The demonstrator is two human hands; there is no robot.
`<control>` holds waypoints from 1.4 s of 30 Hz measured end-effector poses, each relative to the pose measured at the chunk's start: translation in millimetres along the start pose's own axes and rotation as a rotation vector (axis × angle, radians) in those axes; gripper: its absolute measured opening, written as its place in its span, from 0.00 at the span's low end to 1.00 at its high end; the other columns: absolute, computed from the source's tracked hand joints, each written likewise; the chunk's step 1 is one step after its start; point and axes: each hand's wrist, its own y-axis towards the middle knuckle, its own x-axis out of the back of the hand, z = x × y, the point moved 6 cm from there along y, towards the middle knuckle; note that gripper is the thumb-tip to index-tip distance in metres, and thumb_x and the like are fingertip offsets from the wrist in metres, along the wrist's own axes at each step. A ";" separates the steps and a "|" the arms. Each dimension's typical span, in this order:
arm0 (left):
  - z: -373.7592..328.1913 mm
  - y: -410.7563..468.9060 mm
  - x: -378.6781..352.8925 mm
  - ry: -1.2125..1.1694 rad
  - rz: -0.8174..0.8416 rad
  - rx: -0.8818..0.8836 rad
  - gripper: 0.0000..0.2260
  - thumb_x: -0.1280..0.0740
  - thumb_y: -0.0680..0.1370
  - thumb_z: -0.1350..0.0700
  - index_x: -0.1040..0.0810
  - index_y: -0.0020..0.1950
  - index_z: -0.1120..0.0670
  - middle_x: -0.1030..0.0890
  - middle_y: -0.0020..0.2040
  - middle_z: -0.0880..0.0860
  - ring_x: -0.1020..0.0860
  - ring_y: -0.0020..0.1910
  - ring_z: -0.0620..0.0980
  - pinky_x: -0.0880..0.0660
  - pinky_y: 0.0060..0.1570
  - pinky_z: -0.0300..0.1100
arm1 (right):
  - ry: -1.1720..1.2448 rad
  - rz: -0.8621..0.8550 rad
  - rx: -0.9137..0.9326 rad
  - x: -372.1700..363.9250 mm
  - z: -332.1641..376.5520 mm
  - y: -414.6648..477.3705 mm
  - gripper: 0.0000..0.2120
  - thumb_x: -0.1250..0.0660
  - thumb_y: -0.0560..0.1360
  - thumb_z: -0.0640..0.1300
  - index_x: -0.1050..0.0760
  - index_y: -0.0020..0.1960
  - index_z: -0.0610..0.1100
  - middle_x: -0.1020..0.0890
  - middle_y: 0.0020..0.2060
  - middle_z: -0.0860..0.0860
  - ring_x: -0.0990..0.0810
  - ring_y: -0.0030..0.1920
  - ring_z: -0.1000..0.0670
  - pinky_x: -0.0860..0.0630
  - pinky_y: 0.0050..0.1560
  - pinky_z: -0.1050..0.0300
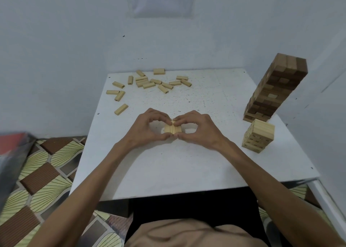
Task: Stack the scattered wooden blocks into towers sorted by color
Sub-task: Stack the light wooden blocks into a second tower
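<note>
In the middle of the frame we see both grips pinching one small row of pale blocks (171,129), which lies flat on the white counter (168,162). The left grip (148,126) and right grip (198,128) each have fingertips on its far edge and thumbs on its near edge. Loose pale blocks (148,82) lie scattered toward the upper middle, well apart. At the right stands a tall dark tower (277,89), with a short pale tower (259,135) just below it in the frame.
</note>
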 end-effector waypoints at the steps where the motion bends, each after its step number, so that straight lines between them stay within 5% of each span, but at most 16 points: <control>1: -3.3 3.0 -0.1 -0.002 0.007 -0.009 0.16 0.17 0.67 0.54 0.13 0.52 0.46 0.15 0.55 0.41 0.24 0.64 0.47 0.26 0.60 0.44 | -0.006 -0.009 0.006 4.0 2.4 -0.2 0.15 0.18 0.69 0.44 0.14 0.55 0.49 0.15 0.55 0.59 0.21 0.63 0.53 0.23 0.63 0.49; 13: -48.1 46.7 -18.7 -0.052 0.073 -0.181 0.13 0.20 0.68 0.46 0.13 0.51 0.47 0.15 0.56 0.44 0.23 0.61 0.51 0.28 0.60 0.40 | -0.104 -0.089 -0.047 63.0 16.8 -13.6 0.15 0.20 0.71 0.50 0.15 0.56 0.53 0.16 0.56 0.61 0.21 0.60 0.56 0.22 0.62 0.52; 22: -80.4 77.9 -56.4 -0.077 0.175 -0.226 0.13 0.17 0.70 0.57 0.14 0.51 0.49 0.16 0.56 0.44 0.24 0.60 0.52 0.29 0.59 0.40 | -0.231 -0.158 -0.106 111.8 21.1 -44.1 0.15 0.21 0.72 0.54 0.16 0.57 0.55 0.17 0.56 0.63 0.22 0.58 0.59 0.26 0.59 0.62; 26: -92.5 88.3 -79.1 -0.090 0.219 -0.249 0.15 0.18 0.70 0.53 0.15 0.54 0.46 0.16 0.56 0.45 0.25 0.57 0.50 0.28 0.59 0.42 | -0.269 -0.184 -0.139 130.9 15.3 -60.8 0.15 0.21 0.72 0.53 0.16 0.58 0.54 0.17 0.57 0.63 0.22 0.58 0.58 0.27 0.54 0.67; 30: -104.5 97.9 -99.7 -0.083 0.224 -0.272 0.20 0.20 0.69 0.47 0.19 0.59 0.45 0.18 0.57 0.43 0.24 0.55 0.50 0.27 0.58 0.47 | -0.270 -0.218 -0.182 148.8 8.8 -80.2 0.18 0.22 0.71 0.56 0.18 0.60 0.58 0.20 0.57 0.62 0.22 0.60 0.56 0.23 0.61 0.57; 34: -120.3 105.1 -121.3 -0.112 0.237 -0.316 0.25 0.18 0.69 0.51 0.23 0.63 0.47 0.17 0.57 0.42 0.22 0.56 0.51 0.27 0.57 0.45 | -0.244 -0.275 -0.252 168.7 5.6 -101.9 0.24 0.20 0.71 0.51 0.21 0.64 0.59 0.24 0.59 0.56 0.24 0.59 0.64 0.30 0.59 0.74; 42: -130.8 112.5 -159.4 -0.071 0.251 -0.353 0.24 0.18 0.69 0.51 0.22 0.62 0.46 0.20 0.58 0.36 0.25 0.61 0.47 0.28 0.59 0.40 | -0.295 -0.300 -0.313 188.6 -18.0 -131.2 0.28 0.22 0.68 0.63 0.26 0.66 0.67 0.24 0.61 0.56 0.27 0.64 0.60 0.30 0.65 0.57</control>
